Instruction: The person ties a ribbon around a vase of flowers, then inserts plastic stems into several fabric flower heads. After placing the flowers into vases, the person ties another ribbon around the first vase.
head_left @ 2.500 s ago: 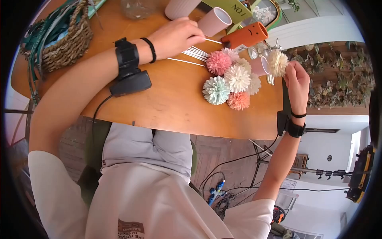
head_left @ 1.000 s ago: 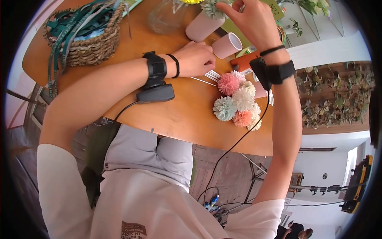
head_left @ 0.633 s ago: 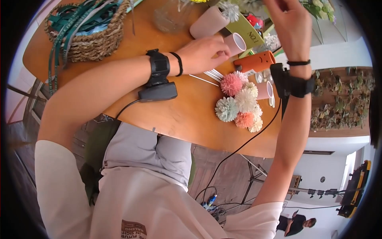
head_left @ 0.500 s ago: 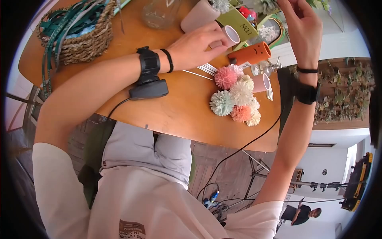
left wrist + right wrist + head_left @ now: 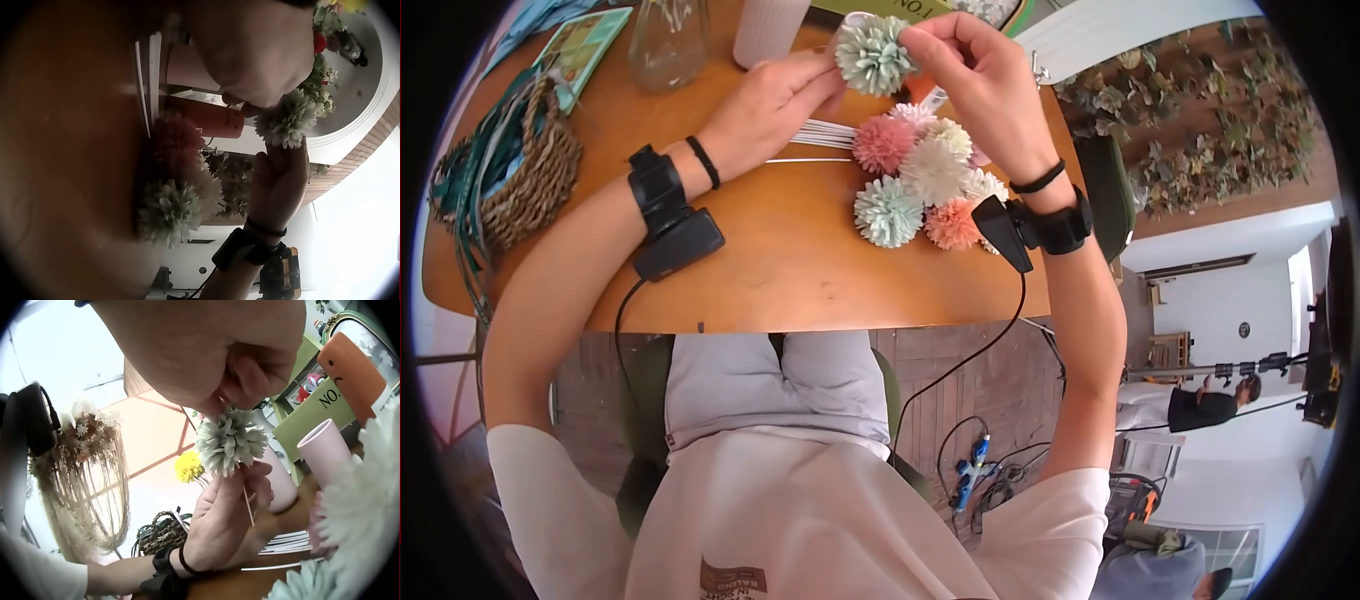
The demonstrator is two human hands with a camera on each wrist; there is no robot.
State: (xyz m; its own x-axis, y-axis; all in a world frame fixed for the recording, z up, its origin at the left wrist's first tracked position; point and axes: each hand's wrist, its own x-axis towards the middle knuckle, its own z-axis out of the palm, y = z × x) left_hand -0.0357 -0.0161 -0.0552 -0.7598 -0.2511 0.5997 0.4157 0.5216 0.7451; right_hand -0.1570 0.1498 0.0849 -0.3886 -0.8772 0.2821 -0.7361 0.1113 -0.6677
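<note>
A pale green artificial pompom flower (image 5: 872, 57) is held up over the table between both hands. My left hand (image 5: 765, 110) pinches its thin stem just under the head, as the right wrist view shows. At the petals on the opposite side are the thumb and curled fingertips of my right hand (image 5: 990, 85). Below them on the table lies a bunch of similar flowers: a pink one (image 5: 883, 145), a white one (image 5: 933, 170), a blue-green one (image 5: 888, 211) and an orange one (image 5: 952, 223). Several thin white rods (image 5: 820, 132) run left from the bunch.
A woven basket of green ribbons (image 5: 530, 190) sits at the table's left. Along the back stand a glass jar (image 5: 670, 45), a tall pale vase (image 5: 768, 30), a pink cup (image 5: 325, 450), an orange cup with a drawn face (image 5: 352, 372) and a green box (image 5: 315, 425).
My right hand has set a cream flower into the bunch, reached to the back and brought the pale green flower to my left hand, which has left the white rods.
</note>
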